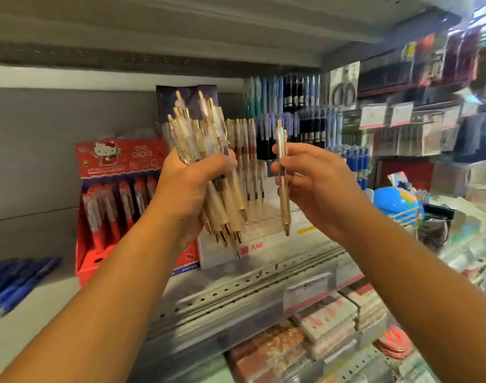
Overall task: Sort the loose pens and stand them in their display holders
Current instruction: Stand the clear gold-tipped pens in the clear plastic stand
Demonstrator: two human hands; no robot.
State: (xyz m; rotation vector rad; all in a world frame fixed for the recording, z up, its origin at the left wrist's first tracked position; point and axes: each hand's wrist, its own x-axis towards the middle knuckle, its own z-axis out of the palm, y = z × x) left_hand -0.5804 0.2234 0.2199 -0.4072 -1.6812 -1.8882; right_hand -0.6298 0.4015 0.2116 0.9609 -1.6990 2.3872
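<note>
The left hand [193,186] is closed around a bundle of gold pens [208,161] (tips pointing down) in front of the white display holder [266,239], while the right hand [316,183] pinches a single gold pen [282,186] upright just beside the bundle, above the shelf [236,294].
</note>
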